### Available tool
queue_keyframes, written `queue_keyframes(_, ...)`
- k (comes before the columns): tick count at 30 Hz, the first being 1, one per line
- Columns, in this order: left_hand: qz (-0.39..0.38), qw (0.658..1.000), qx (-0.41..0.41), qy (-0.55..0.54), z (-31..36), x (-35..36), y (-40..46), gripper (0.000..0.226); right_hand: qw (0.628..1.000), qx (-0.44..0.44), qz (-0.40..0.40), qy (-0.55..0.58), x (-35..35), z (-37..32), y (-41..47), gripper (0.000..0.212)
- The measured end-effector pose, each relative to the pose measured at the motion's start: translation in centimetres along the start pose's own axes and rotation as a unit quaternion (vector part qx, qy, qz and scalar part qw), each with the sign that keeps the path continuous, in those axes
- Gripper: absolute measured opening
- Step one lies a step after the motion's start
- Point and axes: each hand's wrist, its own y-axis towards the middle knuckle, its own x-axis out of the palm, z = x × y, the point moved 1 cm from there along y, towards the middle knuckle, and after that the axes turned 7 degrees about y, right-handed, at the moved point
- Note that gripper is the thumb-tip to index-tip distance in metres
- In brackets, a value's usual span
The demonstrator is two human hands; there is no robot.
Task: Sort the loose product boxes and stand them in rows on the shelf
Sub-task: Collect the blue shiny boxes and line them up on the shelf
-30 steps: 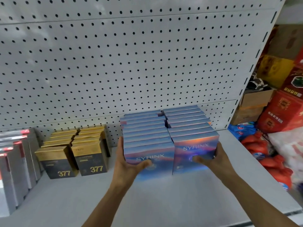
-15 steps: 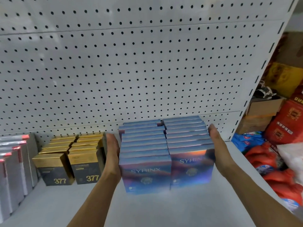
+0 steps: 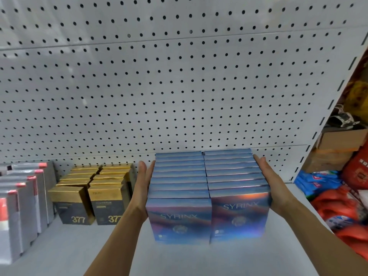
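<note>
Two rows of blue SYRINX boxes [image 3: 207, 188] stand upright side by side on the white shelf [image 3: 179, 259], reaching back to the pegboard. My left hand [image 3: 144, 182] lies flat with straight fingers against the left side of the left row. My right hand [image 3: 267, 180] presses flat against the right side of the right row. Between the two palms the rows sit tight together. The front boxes show their printed faces toward me.
Two rows of gold and black boxes marked 377 [image 3: 93, 196] stand left of my left hand. Grey boxes with red tabs [image 3: 22, 200] fill the far left. Right of the shelf upright lie red and blue bags [image 3: 338, 198] and cardboard cartons [image 3: 336, 148].
Both hands went from gripping the front faces of the boxes to lying flat along the outer sides of the two rows, and the rows now sit squarer against the back.
</note>
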Motion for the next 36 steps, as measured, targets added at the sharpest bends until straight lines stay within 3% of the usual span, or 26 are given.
queue_keyframes(10, 0.009, 1.0, 0.0, 0.008, 0.3, 0.5, -0.1, 0.044, 1.0, -0.003, -0.005, -0.023, 0.2, -0.4, -0.2, 0.043)
queue_keyframes(14, 0.031, 0.993, 0.031, 0.108, 0.8, 0.9, -1.0, 0.042, 0.995, -0.025, 0.047, -0.081, 0.0, -0.3, -0.3, 0.063)
queue_keyframes(18, 0.14, 0.969, 0.111, 0.17, 0.2, -1.0, -2.6, 0.092, 0.97, -0.141, 0.182, -0.079, 1.2, -0.6, -2.2, 0.044)
queue_keyframes(22, 0.079, 0.962, 0.154, 0.21, -3.4, -2.0, -5.8, 0.08, 0.961, -0.206, 0.16, -0.096, 1.7, 1.7, -5.5, 0.026)
queue_keyframes(25, 0.052, 0.946, 0.158, 0.279, -6.5, -2.1, -7.3, 0.095, 0.953, -0.231, 0.124, -0.154, 1.1, 3.8, -7.1, 0.054)
queue_keyframes(28, 0.082, 0.934, 0.143, 0.316, -8.9, -2.2, -6.9, 0.108, 0.945, -0.212, 0.129, -0.211, 1.0, 5.3, -8.2, 0.083)
queue_keyframes(36, 0.184, 0.925, 0.172, 0.285, -9.6, -0.2, -6.1, 0.096, 0.935, -0.177, 0.16, -0.263, 0.0, 7.6, -6.4, 0.102)
